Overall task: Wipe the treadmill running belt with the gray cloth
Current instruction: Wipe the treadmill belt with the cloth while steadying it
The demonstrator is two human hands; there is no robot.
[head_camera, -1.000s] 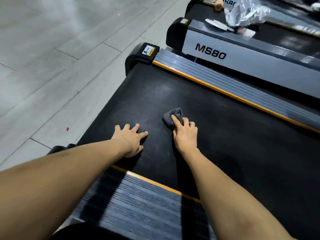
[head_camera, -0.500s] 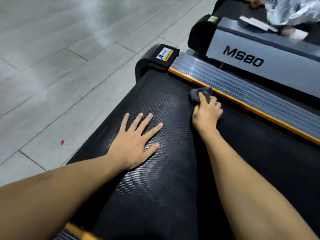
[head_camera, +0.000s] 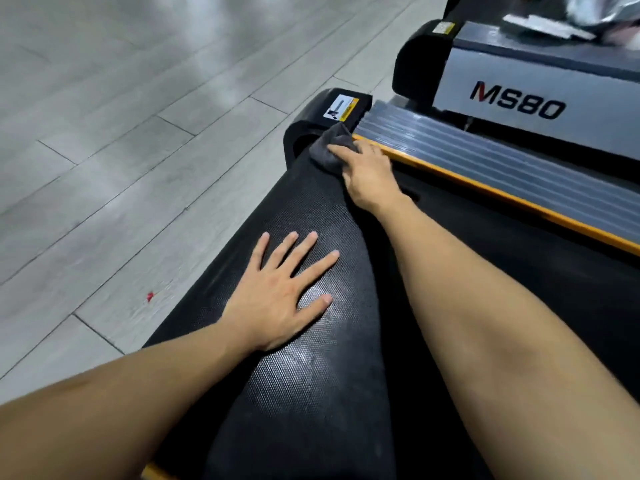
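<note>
Treadmill running belt point(head_camera: 311, 393), black and finely dimpled, fills the lower middle of the view and runs away toward its far end, where a black end cap point(head_camera: 311, 129) carries a white and yellow sticker point(head_camera: 341, 108). Along the belt's right edge lies a ribbed grey side rail point(head_camera: 485, 161) with an orange trim strip. Beyond that rail stands a second treadmill point(head_camera: 519, 98) marked MS80. Grey floor tiles point(head_camera: 121, 133) spread past the belt's left edge. The left hand point(head_camera: 277, 303) rests flat on the belt near its left edge, fingers spread wide, holding nothing. The right hand point(head_camera: 367, 174) presses the gray cloth point(head_camera: 330, 147) down with fingers extended at the belt's far right corner, the bunched cloth touching the end cap.
</note>
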